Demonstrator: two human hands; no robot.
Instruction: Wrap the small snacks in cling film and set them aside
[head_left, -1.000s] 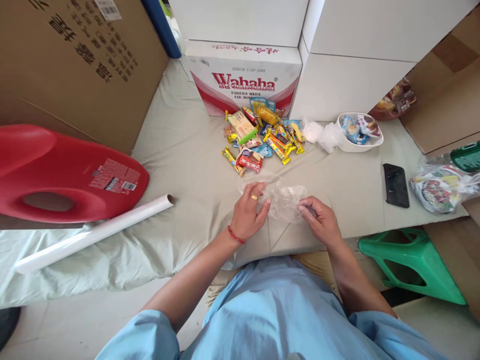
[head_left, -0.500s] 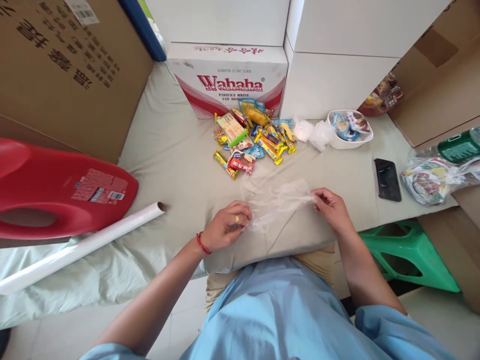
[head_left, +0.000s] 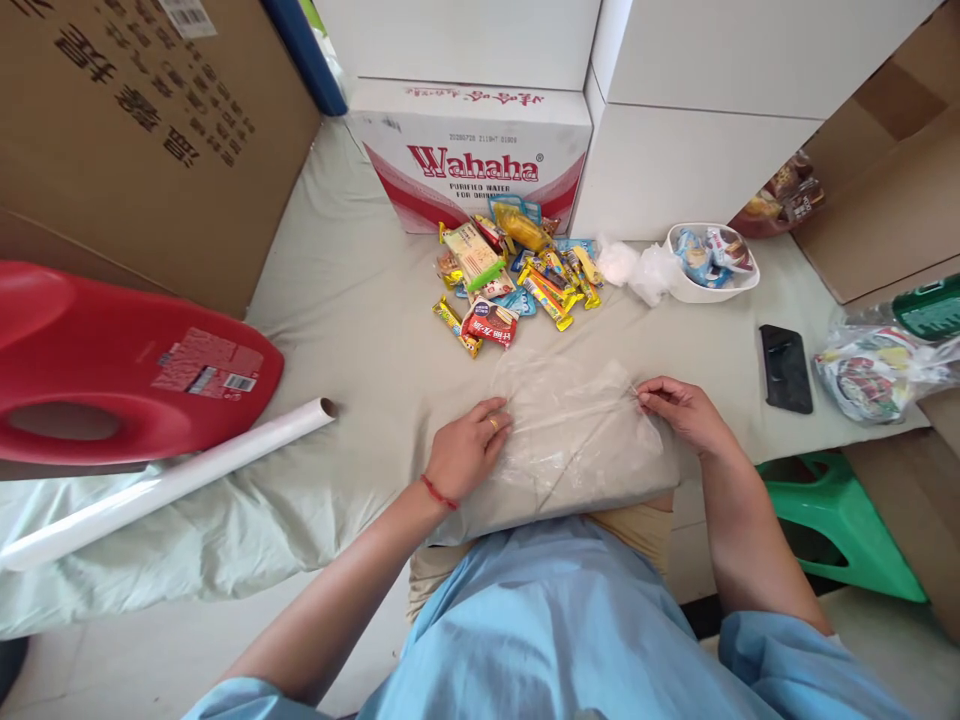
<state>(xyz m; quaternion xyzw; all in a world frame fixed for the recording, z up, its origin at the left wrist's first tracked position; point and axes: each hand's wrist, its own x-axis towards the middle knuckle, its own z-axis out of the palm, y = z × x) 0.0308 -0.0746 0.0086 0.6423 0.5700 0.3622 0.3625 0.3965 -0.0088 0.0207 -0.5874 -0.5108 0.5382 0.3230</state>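
A clear plastic bag (head_left: 577,425) lies spread and wrinkled on the cloth-covered table in front of me. At its left edge my left hand (head_left: 472,450), with a ring and a red cord bracelet, has its fingers closed on the film. My right hand (head_left: 679,408) pinches the bag's upper right corner between thumb and forefinger. Just beyond the bag is a pile of wrapped snacks, with a red packet (head_left: 491,321) and a yellow wrapper (head_left: 457,327) nearest to it.
Behind the snacks stands a Wahaha water carton (head_left: 480,165). Crumpled clear bags (head_left: 649,275) sit beside a white bowl (head_left: 712,290) of packets. A phone (head_left: 785,368) and a bagged bundle (head_left: 862,375) lie right. Left are a white roll (head_left: 180,480) and a red jug (head_left: 142,350).
The plastic bag has gone from bunched to spread wider and flatter. My left hand has flattened over its left edge; my right hand still pinches the corner. The view has shifted slightly.
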